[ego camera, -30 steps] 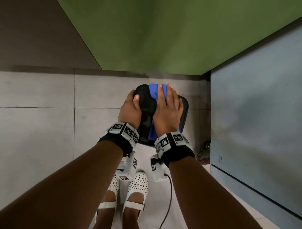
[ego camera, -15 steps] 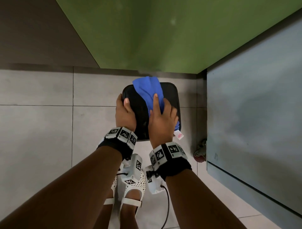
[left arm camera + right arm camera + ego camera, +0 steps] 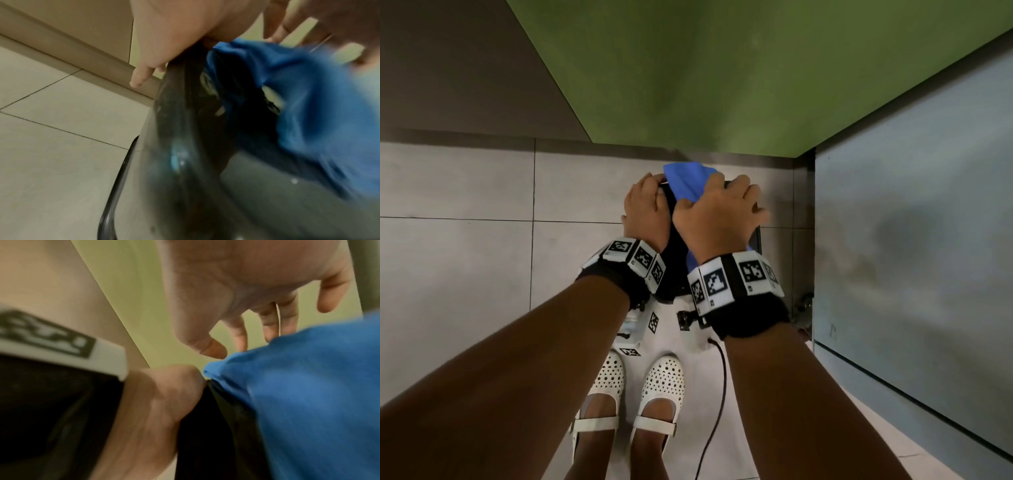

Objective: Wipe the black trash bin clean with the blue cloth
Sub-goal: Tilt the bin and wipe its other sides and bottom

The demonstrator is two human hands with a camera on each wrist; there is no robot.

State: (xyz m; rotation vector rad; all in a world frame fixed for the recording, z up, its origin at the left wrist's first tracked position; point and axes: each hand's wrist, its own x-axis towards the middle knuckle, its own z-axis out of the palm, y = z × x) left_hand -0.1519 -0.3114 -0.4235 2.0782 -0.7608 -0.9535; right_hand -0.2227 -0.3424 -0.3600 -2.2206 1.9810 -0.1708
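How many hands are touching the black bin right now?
2: the left hand grips the bin's left rim; the right hand presses the blue cloth on its top. Fingertip contact is partly hidden.

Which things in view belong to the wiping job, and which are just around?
In the job:
- black trash bin, on the tiled floor
- blue cloth, draped over the bin's top
- left hand, gripping the bin's left rim
- right hand, on the cloth

Just around:
- green panel
- grey cabinet side
- white shoes
- black cable
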